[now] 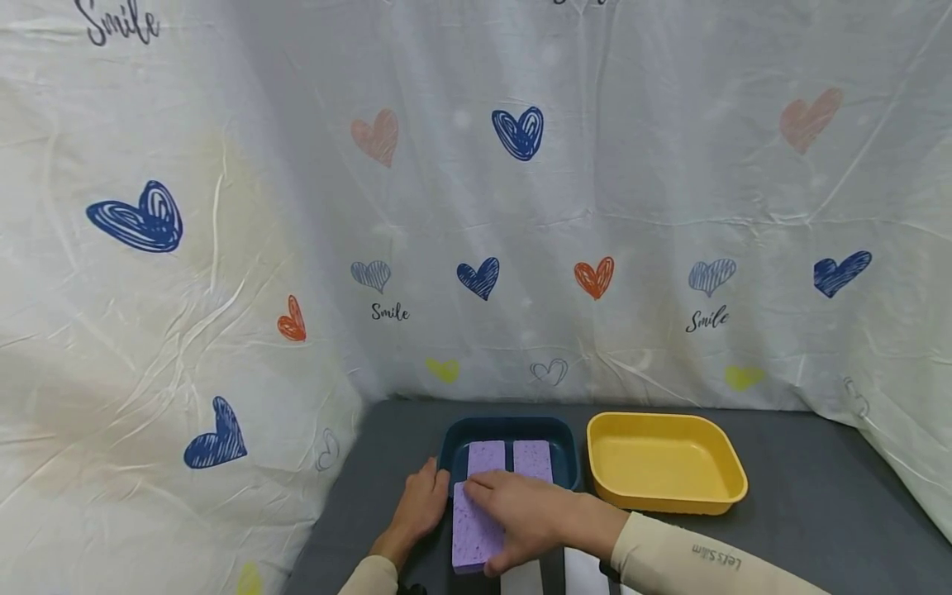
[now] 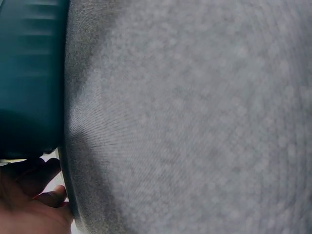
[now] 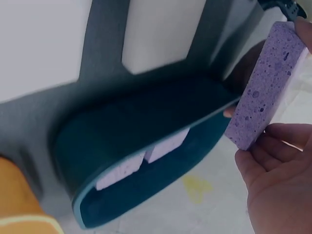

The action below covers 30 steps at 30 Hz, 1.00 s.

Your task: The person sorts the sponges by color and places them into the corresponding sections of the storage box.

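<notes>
My right hand (image 1: 531, 512) holds a purple sponge (image 1: 476, 529) by its edges, thumb on one side and fingers on the other. The sponge is a speckled rectangular block, raised near the front left of a dark blue tray (image 1: 568, 463). Two more purple sponges (image 1: 487, 454) lie side by side inside that tray; my right hand and the held sponge hide their near ends. At the tray's left end, my left hand (image 1: 420, 504) grips the rim. In the right wrist view one of its fingertips (image 3: 229, 112) shows at the rim, the rest partly behind the sponge.
A yellow tray (image 1: 669, 500) stands right of the blue one. White rectangular blocks (image 3: 161, 34) lie on the grey table (image 1: 342, 529) in front of the blue tray, partly under my right arm. A white cloth with printed hearts (image 1: 446, 207) hangs behind and to the left.
</notes>
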Motion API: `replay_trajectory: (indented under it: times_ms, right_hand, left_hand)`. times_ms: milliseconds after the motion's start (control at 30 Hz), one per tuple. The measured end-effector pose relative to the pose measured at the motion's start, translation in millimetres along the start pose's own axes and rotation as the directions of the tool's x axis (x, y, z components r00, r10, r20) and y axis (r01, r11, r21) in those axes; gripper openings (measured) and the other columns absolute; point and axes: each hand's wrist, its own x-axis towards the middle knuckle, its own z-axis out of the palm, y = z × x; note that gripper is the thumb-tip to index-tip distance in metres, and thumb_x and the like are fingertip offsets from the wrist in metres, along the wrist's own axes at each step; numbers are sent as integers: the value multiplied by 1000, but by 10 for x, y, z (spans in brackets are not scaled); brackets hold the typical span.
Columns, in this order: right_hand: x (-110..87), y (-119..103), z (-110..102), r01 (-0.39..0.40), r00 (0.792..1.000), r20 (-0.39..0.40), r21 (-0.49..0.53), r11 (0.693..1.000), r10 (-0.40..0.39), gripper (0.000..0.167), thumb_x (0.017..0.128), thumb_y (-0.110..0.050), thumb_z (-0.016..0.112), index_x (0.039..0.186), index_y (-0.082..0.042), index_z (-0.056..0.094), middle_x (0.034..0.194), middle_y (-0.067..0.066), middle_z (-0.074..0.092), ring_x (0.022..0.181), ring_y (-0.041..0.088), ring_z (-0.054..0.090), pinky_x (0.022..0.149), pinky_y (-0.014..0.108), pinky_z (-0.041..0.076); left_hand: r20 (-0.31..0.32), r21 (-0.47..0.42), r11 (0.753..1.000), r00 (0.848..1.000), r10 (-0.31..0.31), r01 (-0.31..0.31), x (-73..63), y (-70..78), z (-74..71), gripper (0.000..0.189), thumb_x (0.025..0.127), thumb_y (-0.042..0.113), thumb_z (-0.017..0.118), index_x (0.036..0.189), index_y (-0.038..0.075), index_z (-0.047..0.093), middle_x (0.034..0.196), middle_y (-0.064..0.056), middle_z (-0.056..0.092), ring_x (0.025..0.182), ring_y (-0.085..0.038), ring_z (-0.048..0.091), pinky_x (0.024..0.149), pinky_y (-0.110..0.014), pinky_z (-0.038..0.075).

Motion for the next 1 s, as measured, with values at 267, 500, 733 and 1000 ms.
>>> replay_trajectory:
  times_ms: [267,500,733,1000]
  right_hand:
    - [3,61,-137,-42,999,-22,-10,999,41,102,88,-63,85,167,-14,44,169,1,49,154,18,50,124,40,44]
    - [14,148,-213,-83,996,-38,-7,997,83,102,88,-62,84,168,-12,43,172,3,46,158,21,46,127,42,42]
    - [37,250,-308,-150,986,-68,4,989,150,102,88,-62,84,167,-12,43,171,3,47,156,24,47,127,47,42]
    - [91,409,-355,-178,980,-86,27,984,180,104,87,-57,86,167,-8,42,171,9,47,154,28,49,127,46,41]
  left_hand:
    - [8,-8,1000,1000,-13,13,-11,-24,14,21,112,16,48,116,4,65,98,-8,65,86,-22,60,80,-45,53]
    - [18,-18,999,999,-27,28,-26,6,8,21,113,18,46,113,6,64,96,-6,61,88,-22,59,80,-43,51]
    - [19,-22,999,999,-28,28,-30,-2,4,20,112,16,46,112,7,64,98,-6,62,89,-22,58,81,-44,50]
    - [11,-23,999,1000,-28,28,-33,7,10,20,111,14,46,110,7,64,99,-6,63,89,-22,58,83,-45,50]
